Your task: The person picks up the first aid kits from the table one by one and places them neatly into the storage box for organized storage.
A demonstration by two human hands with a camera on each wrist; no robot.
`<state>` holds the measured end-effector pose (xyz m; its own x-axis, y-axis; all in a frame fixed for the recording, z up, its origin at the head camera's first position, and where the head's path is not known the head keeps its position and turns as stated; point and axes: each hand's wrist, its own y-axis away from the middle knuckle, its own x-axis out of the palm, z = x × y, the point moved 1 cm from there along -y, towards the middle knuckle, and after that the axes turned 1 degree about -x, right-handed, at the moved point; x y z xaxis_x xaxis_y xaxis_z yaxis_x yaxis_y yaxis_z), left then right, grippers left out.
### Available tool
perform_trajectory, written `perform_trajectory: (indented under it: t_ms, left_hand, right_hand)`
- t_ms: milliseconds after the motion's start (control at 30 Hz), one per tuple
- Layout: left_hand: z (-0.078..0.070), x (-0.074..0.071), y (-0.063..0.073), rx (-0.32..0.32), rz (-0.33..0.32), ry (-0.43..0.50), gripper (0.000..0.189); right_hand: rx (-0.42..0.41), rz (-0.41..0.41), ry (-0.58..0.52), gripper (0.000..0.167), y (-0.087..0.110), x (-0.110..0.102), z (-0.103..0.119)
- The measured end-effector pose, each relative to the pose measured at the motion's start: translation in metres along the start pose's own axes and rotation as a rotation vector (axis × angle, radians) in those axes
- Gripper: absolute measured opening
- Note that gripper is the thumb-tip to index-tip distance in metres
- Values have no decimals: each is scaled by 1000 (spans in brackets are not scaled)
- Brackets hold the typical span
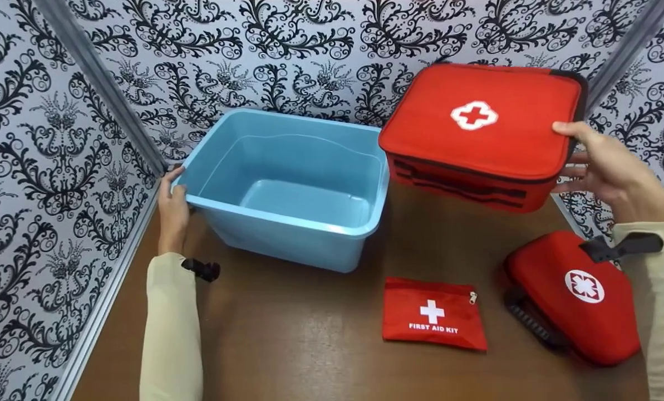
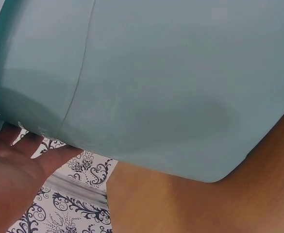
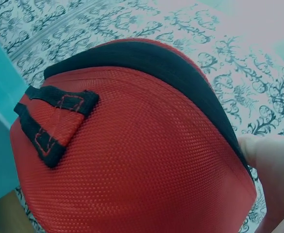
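A large red first aid bag [image 1: 510, 139] with a white-bordered cross hangs above the table at the right. My right hand [image 1: 615, 167] grips its right end, thumb on the lid and fingers at the side. In the right wrist view the bag's red woven side [image 3: 132, 145] with black straps fills the middle. To its left stands an open light blue plastic tub [image 1: 287, 239], with nothing in it. My left hand [image 1: 173, 209] holds the tub's left front corner by the rim. The left wrist view shows these fingers against the tub wall [image 2: 156, 87].
A flat red first aid pouch [image 1: 434, 314] lies on the brown table [image 1: 287, 334]. Right of it is a red hard-looking case [image 1: 565, 317] with a black handle, near my right forearm. Patterned panels [image 1: 242, 50] enclose the back and sides.
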<state>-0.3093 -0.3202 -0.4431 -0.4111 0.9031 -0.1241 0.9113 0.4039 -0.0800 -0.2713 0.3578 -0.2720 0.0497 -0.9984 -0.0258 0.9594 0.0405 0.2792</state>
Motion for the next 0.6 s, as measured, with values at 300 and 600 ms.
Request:
perform_trajectory:
  t_ms: [300,600]
  left_hand:
    - [1,1,-1,13,4,-19,53]
    - [3,1,-2,-13,5,18,54]
  right_hand:
    - [-29,82,-78,26,-10,22,5]
    - [24,179,-16,40,-22,67,7]
